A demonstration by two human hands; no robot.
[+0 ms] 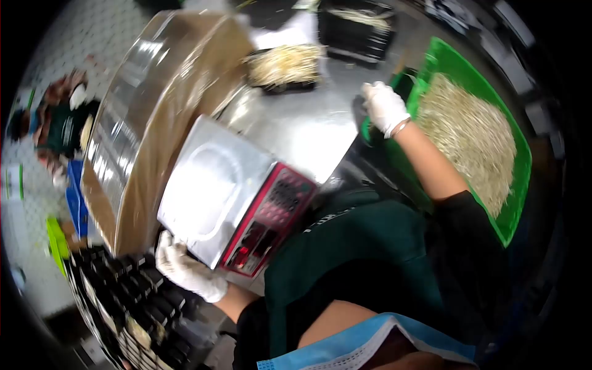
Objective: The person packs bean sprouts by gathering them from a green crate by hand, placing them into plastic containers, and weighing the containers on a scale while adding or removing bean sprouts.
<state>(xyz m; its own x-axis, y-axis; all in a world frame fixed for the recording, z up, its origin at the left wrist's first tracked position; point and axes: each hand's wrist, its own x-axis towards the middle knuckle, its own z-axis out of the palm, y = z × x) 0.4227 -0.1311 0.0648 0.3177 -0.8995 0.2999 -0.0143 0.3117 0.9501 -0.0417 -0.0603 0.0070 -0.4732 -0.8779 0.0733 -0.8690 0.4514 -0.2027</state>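
My left hand (188,271), in a white glove, is beside the lower corner of a weighing scale (203,185). Its fingers are loosely bent and apart, with nothing visible in them. The scale has a pale flat plate and a red front panel with keys and a lit display. Farther right, my gloved right hand (385,108) is raised at the edge of a green crate (521,148), fingers curled in; whatever they hold is hidden. Pale thin strands like bean sprouts (465,135) fill the crate. A round green item (367,129) sits just below that hand.
Left of the scale stands a large box lined with clear plastic (166,111). A black tray heaped with pale strands (283,66) and another black tray (357,34) are at the back. Stacked black trays (132,290) fill the lower left. Another person (61,126) is at far left.
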